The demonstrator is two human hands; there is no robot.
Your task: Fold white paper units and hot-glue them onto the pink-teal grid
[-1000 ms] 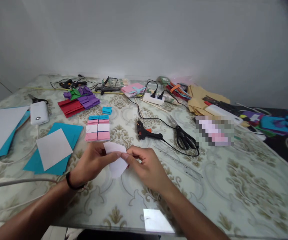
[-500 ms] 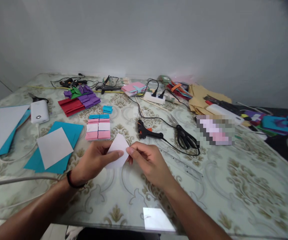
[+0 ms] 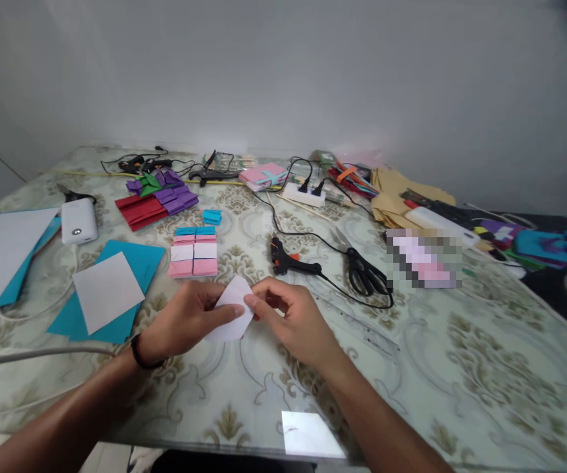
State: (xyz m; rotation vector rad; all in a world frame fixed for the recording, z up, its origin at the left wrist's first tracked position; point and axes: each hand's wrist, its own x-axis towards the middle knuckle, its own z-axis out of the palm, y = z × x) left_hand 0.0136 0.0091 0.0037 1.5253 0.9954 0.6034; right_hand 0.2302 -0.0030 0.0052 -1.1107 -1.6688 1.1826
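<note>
**White paper pinched between two hands over a cluttered table**

Surroundings: patterned tablecloth (image 3: 411,401). Just beyond the left hand (image 3: 187,318), a set of folded strips (image 3: 205,251) in pink, white and blue; a small blue piece (image 3: 211,217) past it. Beyond the right hand (image 3: 293,318), a black glue gun (image 3: 295,264), its cord looping around the handles of the black scissors (image 3: 362,270). Clear ruler (image 3: 362,325) just right of that hand, lying aslant. Off to the left, blue sheets (image 3: 140,256) under a white square (image 3: 109,292), with a white power bank (image 3: 79,222) farther back. Red folded paper (image 3: 140,210) and purple folded paper (image 3: 179,196) toward the wall.

Work: white paper (image 3: 234,293) in front of the person, near side of the strips. Left thumb lies across its face, fingers behind; right thumb and fingers nip its right edge. Both hands grasping it.

Orientation: one corner points away, toward the wall; a broad edge faces the person. Long axis seems to run far to near, leaning left at the near end; hands hide part.

Count: one paper held, one white square, one ruler, one pair of scissors; two black plugs (image 3: 311,188) in one power strip (image 3: 293,193). Blue sheets overlap, number uncertain.
</note>
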